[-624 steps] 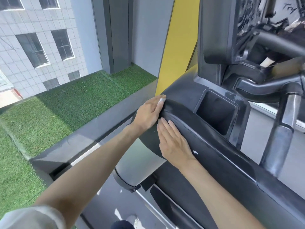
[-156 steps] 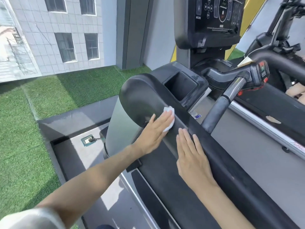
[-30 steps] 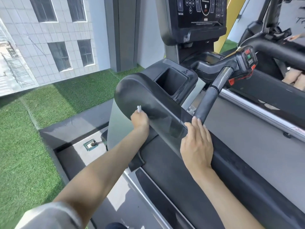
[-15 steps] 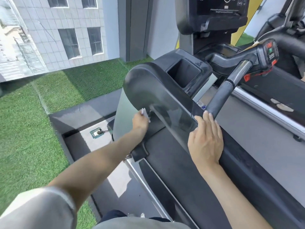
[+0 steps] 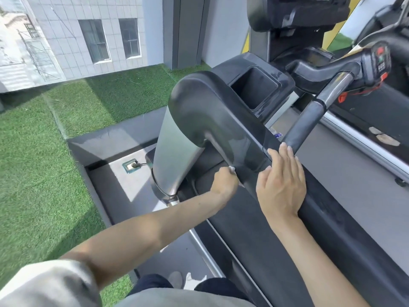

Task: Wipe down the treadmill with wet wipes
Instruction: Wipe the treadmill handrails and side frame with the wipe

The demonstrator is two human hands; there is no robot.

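A second ago my left hand [image 5: 223, 182] was high on the outer face of the side rail [image 5: 205, 111], near its rounded end. Now it has dragged down to the rail's lower edge at the centre of the frame. Its fingers are curled tight round the wet wipe [image 5: 231, 169]. Only a small white corner shows above my knuckles, touching that bottom edge. A pale streak runs down the face behind it, so I judge this stroke has reached its end and the outer face is nearly covered.

My right hand [image 5: 282, 185] has barely moved. It lies flat, fingers straight and together, on top of the rail just right of the wipe, holding nothing.

The rail's long axis runs diagonally, from the rounded end at upper centre down to the lower right corner. The wipe is too bunched to show any axis.

Still to wipe on the treadmill [image 5: 345, 178], I reckon, are the cup holder [image 5: 254, 89], the handlebar [image 5: 307, 122] and the console [image 5: 298, 12].
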